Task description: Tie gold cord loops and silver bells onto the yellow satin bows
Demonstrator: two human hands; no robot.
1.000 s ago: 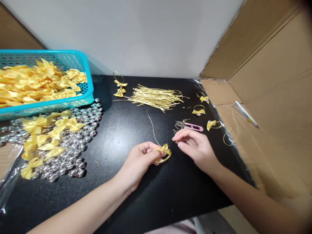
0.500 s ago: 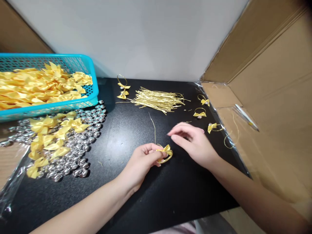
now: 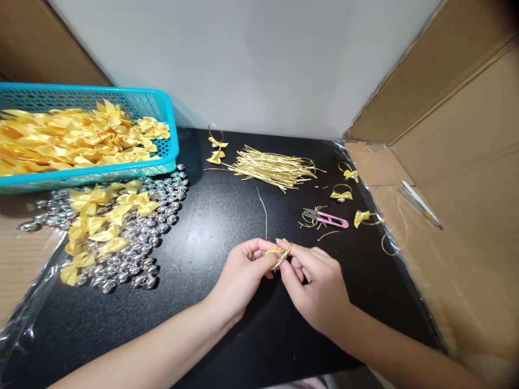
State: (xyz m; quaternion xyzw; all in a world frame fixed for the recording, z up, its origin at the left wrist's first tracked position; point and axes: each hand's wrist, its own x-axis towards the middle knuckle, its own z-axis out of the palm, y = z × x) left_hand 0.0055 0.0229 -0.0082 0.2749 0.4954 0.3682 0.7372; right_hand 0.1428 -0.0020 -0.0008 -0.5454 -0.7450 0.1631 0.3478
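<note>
Nearer and left of the pink snips [image 3: 332, 219], the left hand [image 3: 245, 270] pinches a yellow bow [image 3: 275, 250]; the right hand [image 3: 318, 278] clamps thumb and forefinger on its gold loop [image 3: 286, 254]. Gold strands [image 3: 273, 168] lie beyond the snips.

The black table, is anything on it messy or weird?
A little messy, yes. Some yellow bows lie loose on the silver beads, outside the blue basket full of bows. Thread scraps also lie scattered around the pink scissors, like leftover bits. Nothing looks broken.
</note>
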